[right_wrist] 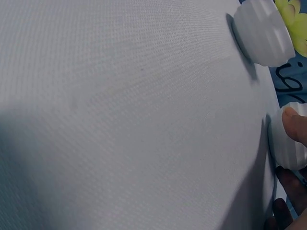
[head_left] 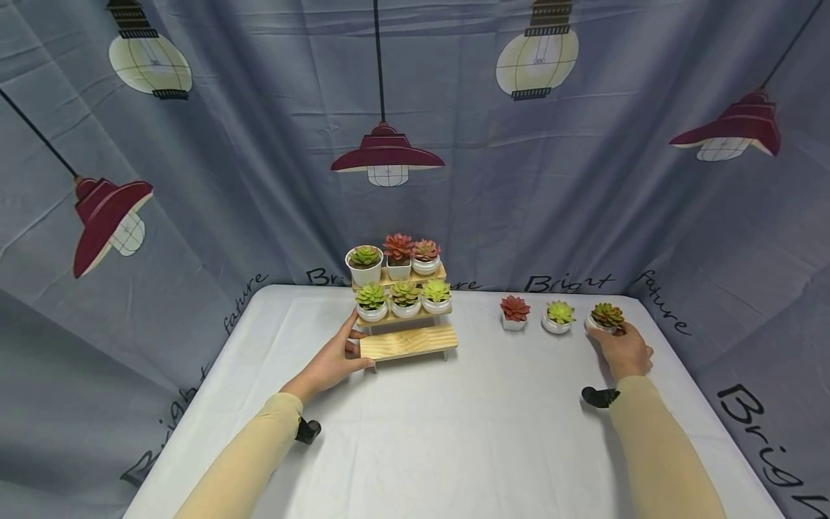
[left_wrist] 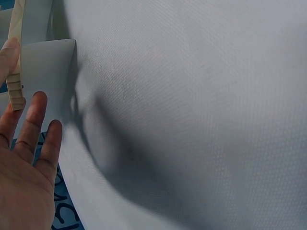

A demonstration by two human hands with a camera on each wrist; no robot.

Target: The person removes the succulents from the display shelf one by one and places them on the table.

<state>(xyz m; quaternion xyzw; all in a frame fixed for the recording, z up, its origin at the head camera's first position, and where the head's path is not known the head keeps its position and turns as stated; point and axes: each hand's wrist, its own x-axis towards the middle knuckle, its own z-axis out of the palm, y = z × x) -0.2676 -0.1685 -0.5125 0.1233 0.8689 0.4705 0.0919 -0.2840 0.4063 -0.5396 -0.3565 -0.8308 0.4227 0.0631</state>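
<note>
A three-tier wooden plant stand (head_left: 408,342) carries several potted succulents on its top and middle tiers; the lowest board is bare. My left hand (head_left: 333,360) holds the left end of that stand, thumb at the front corner of the lowest board and index finger stretched up beside the middle tier. In the left wrist view, the thumb rests on the wooden board (left_wrist: 16,28), with the other fingers spread. At the right, my right hand (head_left: 625,351) grips a white pot with a green-and-reddish succulent (head_left: 607,315). The right wrist view shows the thumb against the ribbed white pot (right_wrist: 287,148), low by the tablecloth.
Left of the right hand stand a yellow-green succulent in a round white pot (head_left: 558,317) and a red succulent in a white pot (head_left: 514,313). A white cloth covers the table (head_left: 454,432). Behind it hangs a grey-blue curtain (head_left: 467,194) printed with lamps.
</note>
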